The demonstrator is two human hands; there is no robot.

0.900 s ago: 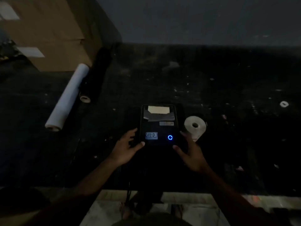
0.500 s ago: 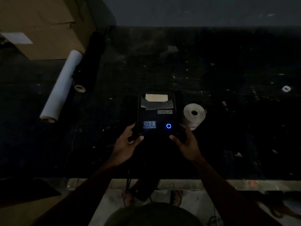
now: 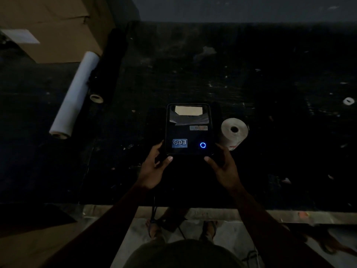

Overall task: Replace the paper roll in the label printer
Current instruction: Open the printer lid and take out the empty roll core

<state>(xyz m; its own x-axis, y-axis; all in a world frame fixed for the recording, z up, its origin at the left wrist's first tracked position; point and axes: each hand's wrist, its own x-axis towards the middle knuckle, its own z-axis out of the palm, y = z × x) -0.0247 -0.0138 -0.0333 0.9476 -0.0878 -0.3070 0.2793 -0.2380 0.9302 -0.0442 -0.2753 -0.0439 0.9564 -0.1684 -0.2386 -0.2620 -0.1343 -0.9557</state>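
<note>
A black label printer (image 3: 188,128) stands on the dark table, with a lit blue ring button, a blue sticker and a pale label showing in its top window. Its lid is closed. My left hand (image 3: 154,169) grips the printer's near left corner, thumb on the front edge. My right hand (image 3: 222,167) grips the near right corner the same way. A white paper roll (image 3: 234,132) lies on the table just right of the printer, its core hole facing up toward me.
A long white roll (image 3: 74,95) and a black roll (image 3: 108,66) lie at the left beside a cardboard box (image 3: 56,26). A small white ring (image 3: 348,101) sits far right. The table's front edge (image 3: 212,211) runs below my hands; a cable hangs there.
Both hands moved in from beside the printer and closed on its near corners. The camera tilted slightly, shifting the scene.
</note>
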